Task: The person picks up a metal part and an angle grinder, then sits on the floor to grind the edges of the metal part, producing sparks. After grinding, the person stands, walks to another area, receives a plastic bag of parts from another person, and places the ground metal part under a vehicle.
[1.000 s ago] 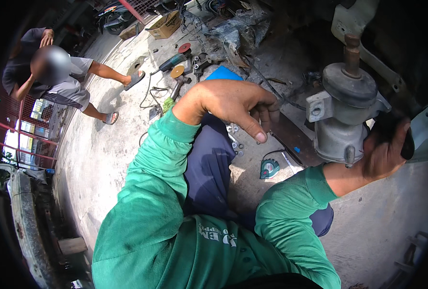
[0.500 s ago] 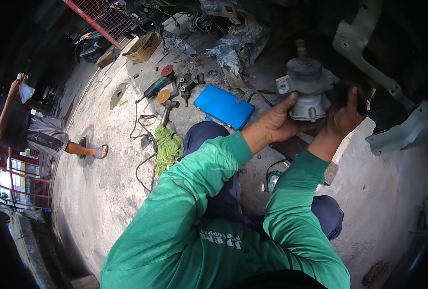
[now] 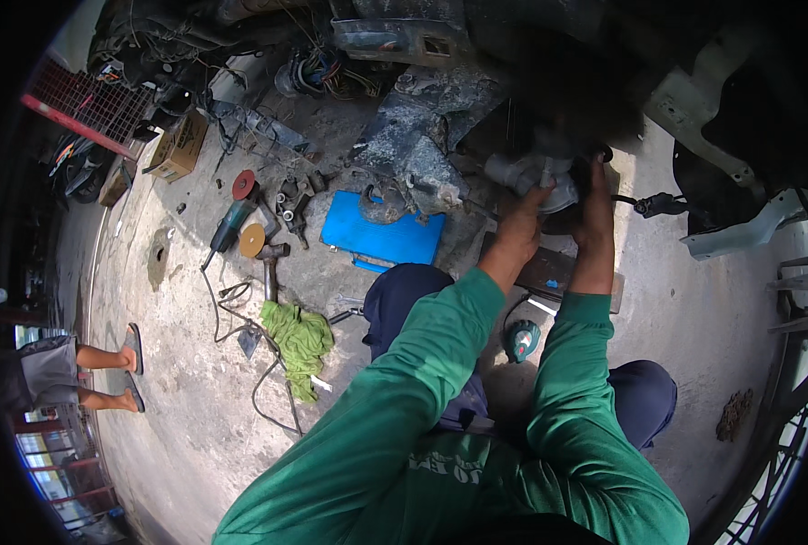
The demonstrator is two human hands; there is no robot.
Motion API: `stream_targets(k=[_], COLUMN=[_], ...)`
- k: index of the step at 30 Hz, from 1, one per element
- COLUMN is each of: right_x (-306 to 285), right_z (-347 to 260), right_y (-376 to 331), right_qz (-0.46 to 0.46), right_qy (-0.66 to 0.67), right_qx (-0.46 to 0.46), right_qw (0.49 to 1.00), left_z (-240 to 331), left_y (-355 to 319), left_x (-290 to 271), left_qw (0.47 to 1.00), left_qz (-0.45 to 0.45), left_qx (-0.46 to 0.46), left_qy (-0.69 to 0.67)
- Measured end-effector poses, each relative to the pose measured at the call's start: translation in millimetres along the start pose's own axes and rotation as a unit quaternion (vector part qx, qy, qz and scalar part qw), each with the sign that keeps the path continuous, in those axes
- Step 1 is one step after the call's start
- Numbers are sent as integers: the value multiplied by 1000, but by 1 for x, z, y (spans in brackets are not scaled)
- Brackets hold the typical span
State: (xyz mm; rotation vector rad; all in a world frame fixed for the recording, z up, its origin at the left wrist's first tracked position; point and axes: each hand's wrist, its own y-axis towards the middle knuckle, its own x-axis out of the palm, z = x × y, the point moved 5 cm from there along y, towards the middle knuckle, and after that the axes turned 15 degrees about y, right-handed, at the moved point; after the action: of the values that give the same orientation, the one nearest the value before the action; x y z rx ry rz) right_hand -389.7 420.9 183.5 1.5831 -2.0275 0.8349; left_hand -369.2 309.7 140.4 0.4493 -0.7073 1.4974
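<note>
A grey metal engine mount (image 3: 560, 193) is held out in front of me, tilted in the shadow under the vehicle body. My left hand (image 3: 519, 225) grips its near left side, thumb along the metal. On the other side my right hand (image 3: 594, 211) closes round the mount, its fingers partly lost in the dark. The top of the mount, with its black rubber and bolt, is hard to make out. Just right of my right hand hangs a black cable with a connector (image 3: 660, 205).
A blue tool case (image 3: 376, 238) lies on the concrete, left of my arms. Farther left are an angle grinder (image 3: 231, 221), a hammer (image 3: 271, 272) and a green cloth (image 3: 299, 341). A pale metal bracket (image 3: 749, 222) juts in at right. A person's sandalled foot (image 3: 133, 350) stands far left.
Both hands have carried the engine mount farther away and up into the shadow under the vehicle, tilting it from upright. My view has shifted, and the person at far left has moved.
</note>
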Motion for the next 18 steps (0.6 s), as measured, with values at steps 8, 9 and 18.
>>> stream_targets(k=[8,9,18], right_x=[12,19,30], right_z=[5,4,41], right_y=[-5,-4,21], right_qz=[-105,-124,-192], right_qy=[-208,-196,21], right_qx=[-154,-156,-13], right_qw=[960,960,981], left_z=[36,39,42], left_y=[21,25,46], left_x=[-4,-5,-9], left_qw=[989,990,993], left_qz=[-14,-25,4], left_qx=[122,120,108], left_qy=[79,67,40])
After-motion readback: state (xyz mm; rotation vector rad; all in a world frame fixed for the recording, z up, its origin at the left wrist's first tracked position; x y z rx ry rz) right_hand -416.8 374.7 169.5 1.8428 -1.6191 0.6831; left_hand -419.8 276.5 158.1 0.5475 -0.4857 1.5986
